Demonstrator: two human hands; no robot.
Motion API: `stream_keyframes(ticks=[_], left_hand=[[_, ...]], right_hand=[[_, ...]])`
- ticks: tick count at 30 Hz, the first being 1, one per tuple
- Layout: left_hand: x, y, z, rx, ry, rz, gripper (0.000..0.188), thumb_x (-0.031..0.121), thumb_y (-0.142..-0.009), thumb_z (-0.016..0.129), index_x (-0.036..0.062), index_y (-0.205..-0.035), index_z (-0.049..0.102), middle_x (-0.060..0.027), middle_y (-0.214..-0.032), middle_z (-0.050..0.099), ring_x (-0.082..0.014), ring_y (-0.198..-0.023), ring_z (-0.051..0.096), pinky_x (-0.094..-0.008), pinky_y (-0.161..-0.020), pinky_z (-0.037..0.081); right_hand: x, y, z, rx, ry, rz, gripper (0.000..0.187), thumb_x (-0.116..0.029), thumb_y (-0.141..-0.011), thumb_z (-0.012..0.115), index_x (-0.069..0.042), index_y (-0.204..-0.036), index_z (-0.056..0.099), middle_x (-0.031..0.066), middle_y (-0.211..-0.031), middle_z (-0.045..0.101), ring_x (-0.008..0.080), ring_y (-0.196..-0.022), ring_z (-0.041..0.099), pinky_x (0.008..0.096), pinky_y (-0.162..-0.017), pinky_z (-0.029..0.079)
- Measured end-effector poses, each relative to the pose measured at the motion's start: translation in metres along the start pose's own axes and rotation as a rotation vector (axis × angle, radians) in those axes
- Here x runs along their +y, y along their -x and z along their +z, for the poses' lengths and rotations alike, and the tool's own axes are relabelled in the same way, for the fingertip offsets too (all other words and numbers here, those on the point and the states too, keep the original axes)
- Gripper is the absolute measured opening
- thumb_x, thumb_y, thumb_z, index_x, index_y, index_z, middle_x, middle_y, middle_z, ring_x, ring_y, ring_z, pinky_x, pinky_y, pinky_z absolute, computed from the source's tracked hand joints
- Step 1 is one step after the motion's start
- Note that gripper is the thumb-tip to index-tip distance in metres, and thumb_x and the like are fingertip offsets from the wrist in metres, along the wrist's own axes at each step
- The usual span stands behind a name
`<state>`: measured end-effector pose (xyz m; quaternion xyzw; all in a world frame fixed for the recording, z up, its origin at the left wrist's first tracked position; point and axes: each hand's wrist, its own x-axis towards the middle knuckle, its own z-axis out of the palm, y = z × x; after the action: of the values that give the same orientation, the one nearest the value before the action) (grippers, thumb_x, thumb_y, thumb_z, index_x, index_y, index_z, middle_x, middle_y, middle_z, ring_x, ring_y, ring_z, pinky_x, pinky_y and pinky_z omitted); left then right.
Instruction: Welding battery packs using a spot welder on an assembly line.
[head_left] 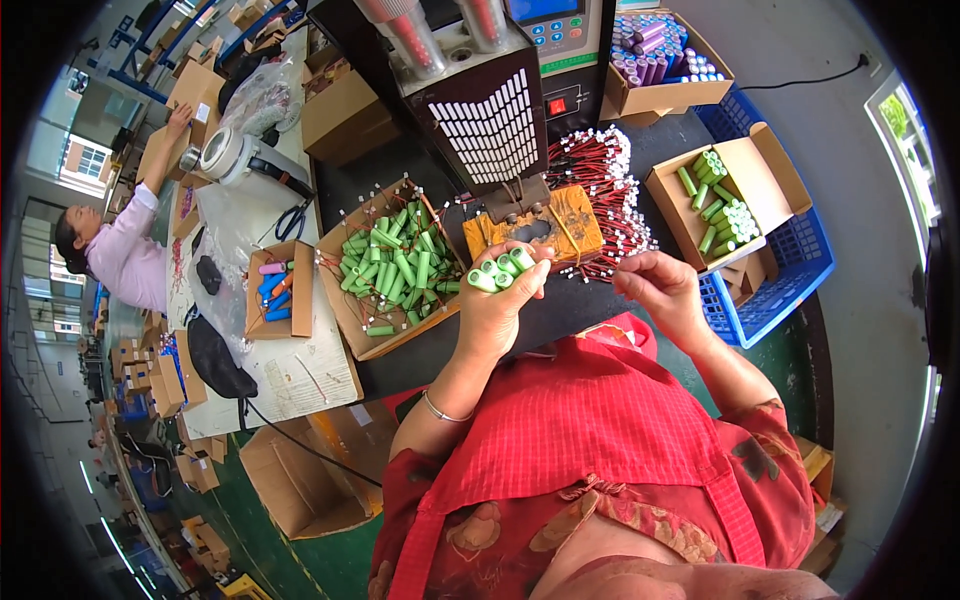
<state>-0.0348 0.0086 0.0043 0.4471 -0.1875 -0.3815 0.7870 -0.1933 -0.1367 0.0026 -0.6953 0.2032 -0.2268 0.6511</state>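
Observation:
My left hand [492,322] is closed around several green cylindrical battery cells [501,270], their pale ends facing up. It is just in front of a block wrapped in orange-yellow tape [580,228], under the head of a black spot-welding machine [485,130]. To the right, my right hand [662,292] is raised with thumb and fingers pinched together. Whatever may be between those fingertips is too small to make out. Beside that hand lies a heap of red and black wire leads with white connectors [610,190].
A cardboard box of green cells with leads [335,250] stands left. At right, a box of green cells [775,205] rests on a blue plastic crate [742,325]. Behind is a box of purple and blue cells [715,95]. A person in pink [125,255] works at far left.

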Motion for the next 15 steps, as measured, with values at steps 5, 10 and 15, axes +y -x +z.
stream_keyframes(ticks=[5, 10, 15], left_hand=[[-0.003, 0.004, 0.001, 0.059, -0.046, -0.007, 0.026, 0.000, -0.075, 0.067, -0.0012, -0.098, 0.055, -0.0067, -0.084, 0.062, -0.0091, -0.065, 0.057, -0.0208, -0.056, 0.047], [0.001, 0.004, 0.003, 0.015, -0.085, -0.107, 0.018, -0.003, -0.075, 0.065, -0.0011, -0.092, 0.057, -0.0062, -0.085, 0.059, -0.0115, -0.071, 0.057, -0.0237, -0.056, 0.047], [0.015, -0.009, -0.005, 0.043, -0.219, -0.077, 0.027, -0.003, -0.076, 0.065, -0.0032, -0.101, 0.056, -0.0053, -0.090, 0.060, -0.0117, -0.077, 0.060, -0.0244, -0.062, 0.052]], right_hand=[[0.006, 0.000, 0.013, -0.176, -0.183, 0.096, 0.016, -0.004, -0.084, 0.059, 0.001, -0.100, 0.057, 0.0030, -0.083, 0.060, 0.0077, -0.075, 0.057, 0.0219, -0.068, 0.048], [-0.004, -0.021, 0.026, -0.320, -0.025, 0.083, 0.019, -0.017, -0.090, 0.054, -0.001, -0.097, 0.061, 0.0026, -0.075, 0.059, 0.0058, -0.073, 0.055, 0.0218, -0.063, 0.045], [-0.023, -0.037, 0.028, -0.269, 0.113, -0.033, 0.030, -0.027, -0.091, 0.051, 0.001, -0.094, 0.062, 0.0010, -0.072, 0.057, 0.0061, -0.067, 0.048, 0.0247, -0.058, 0.042]])
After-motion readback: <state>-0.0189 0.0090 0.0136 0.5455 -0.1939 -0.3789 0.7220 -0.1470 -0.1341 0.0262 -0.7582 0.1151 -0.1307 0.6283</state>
